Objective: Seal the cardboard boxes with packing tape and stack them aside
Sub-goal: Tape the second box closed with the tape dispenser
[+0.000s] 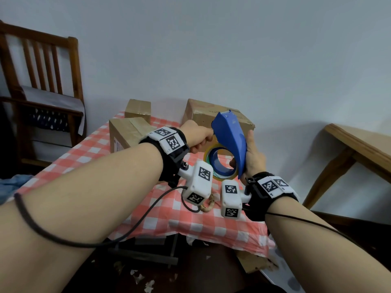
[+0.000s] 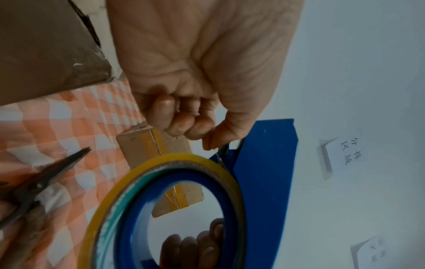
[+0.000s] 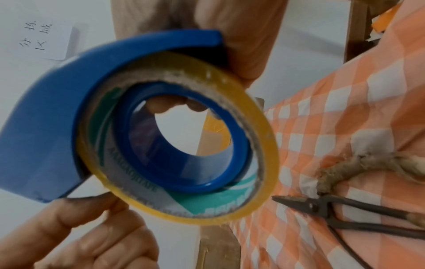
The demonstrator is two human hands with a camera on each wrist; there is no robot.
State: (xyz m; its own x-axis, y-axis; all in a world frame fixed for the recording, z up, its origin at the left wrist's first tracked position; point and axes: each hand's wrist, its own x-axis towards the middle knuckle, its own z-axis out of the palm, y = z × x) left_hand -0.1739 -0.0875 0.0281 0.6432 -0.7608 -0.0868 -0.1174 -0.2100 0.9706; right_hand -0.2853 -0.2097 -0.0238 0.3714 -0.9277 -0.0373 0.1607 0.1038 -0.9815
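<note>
A red-and-white checked cloth covers the bench. On the cloth lie dark scissors, with a frayed rope just beside them. Left of the cloth stands a wooden chair; right of it, a wooden table.

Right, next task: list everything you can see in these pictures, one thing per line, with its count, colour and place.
boxes: three, brown, far end of the table
dispenser: one, blue, held up over the table
tape: one roll, yellowish, in the dispenser
cloth: one, red and white check, over the table
scissors: one pair, dark, lying on the cloth
chair: one, brown wood, far left
side table: one, light wood, right
notes: two, white, on the wall
wrist cameras: two, white, one per wrist
left hand: pinches at the dispenser's front, seemingly the tape end
right hand: grips the dispenser
</note>
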